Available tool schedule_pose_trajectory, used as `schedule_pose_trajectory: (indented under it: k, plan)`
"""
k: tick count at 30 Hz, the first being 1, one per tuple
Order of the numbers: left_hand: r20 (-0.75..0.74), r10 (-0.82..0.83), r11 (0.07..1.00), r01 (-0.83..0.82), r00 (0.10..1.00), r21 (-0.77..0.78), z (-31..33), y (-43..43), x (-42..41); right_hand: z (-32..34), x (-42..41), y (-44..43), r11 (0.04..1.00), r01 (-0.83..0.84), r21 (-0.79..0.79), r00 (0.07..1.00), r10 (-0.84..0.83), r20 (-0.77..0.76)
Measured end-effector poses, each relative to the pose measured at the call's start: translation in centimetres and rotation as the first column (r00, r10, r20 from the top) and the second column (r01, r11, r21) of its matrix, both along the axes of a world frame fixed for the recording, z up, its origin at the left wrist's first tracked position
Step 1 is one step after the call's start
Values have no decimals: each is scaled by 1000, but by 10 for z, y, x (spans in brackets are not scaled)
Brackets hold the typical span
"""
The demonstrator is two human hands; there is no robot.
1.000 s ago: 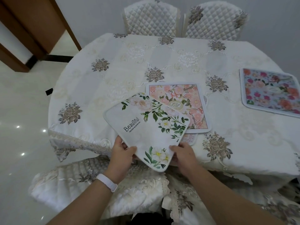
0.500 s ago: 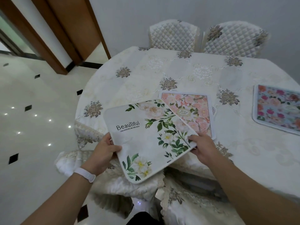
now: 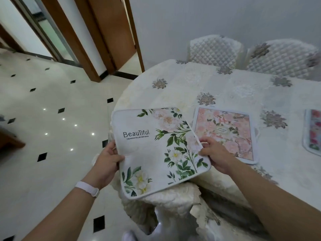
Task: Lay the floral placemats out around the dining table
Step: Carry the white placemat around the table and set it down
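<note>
Left hand (image 3: 107, 159) and right hand (image 3: 214, 156) each pinch an edge of the white mat (image 3: 156, 150), held up just left of the pink mat (image 3: 225, 134). This looks like the placing step. Next, the white mat likely needs lowering flat onto the table (image 3: 173, 94), left of the pink mat.

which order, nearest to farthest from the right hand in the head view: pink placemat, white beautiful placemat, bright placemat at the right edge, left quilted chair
1. white Beautiful placemat: held by the right hand.
2. pink placemat: on the table just beyond that hand.
3. bright placemat: farther right, at the frame edge.
4. left quilted chair: across the table.
</note>
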State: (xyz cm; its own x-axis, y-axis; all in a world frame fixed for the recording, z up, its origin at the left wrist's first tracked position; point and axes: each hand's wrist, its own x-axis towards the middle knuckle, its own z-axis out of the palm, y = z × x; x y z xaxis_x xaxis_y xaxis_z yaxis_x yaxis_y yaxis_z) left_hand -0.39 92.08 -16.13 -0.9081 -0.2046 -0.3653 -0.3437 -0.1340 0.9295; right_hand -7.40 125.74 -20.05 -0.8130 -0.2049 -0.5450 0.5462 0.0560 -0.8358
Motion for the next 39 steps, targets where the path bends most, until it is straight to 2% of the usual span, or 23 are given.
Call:
schedule_pose_trajectory:
  k: [7,11,17,22,31,39]
  plan:
    - [-8,54,998,-54,999,-21,1,-103,9,10,-6,-108,1000,-18,-2,1000,18,-16]
    - [-45,63,998,-63,997,-4,-5,-178,9,13,2,-189,999,34,-32,999,-33,16]
    - [-47,112,994,-113,993,-9,-17,-292,20,9,18,-312,982,-9,191,992,33,-123]
    - [-57,140,990,-141,988,-5,-10,-369,31,26,28,-400,966,-14,258,977,68,-200]
    - [-69,303,951,-307,950,-42,-21,-456,30,26,-4,-504,969,-35,246,972,90,-217]
    - [-39,391,918,-393,920,-62,-40,-527,-18,2,-68,-581,980,-71,183,975,107,-193]
